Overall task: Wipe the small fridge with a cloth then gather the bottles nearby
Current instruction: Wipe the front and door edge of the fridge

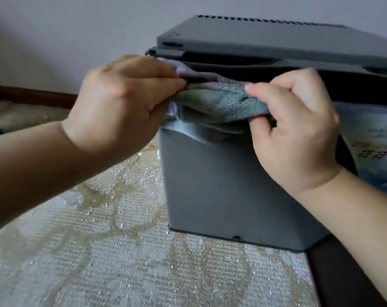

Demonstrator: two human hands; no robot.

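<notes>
Over the patterned carpet [99,251], we are holding a cloth [217,105] against the small fridge [210,185].
At the left, a pale wall [55,29] is meeting a dark skirting board [33,96], and specks are lying scattered over the carpet. Our left hand [121,103] is gripping one end of the grey-green cloth with curled fingers; our right hand [299,138] is pinching the other end. The cloth is hanging over the fridge's top front edge, and a printed picture [369,147] is showing further right.

I see a fuzzy grey-green terry cloth [219,105], the small dark grey fridge [221,185] in smooth matt plastic or painted metal, a coarse ribbed woven beige carpet [99,251], and a glossy dark wood skirting [33,96].
</notes>
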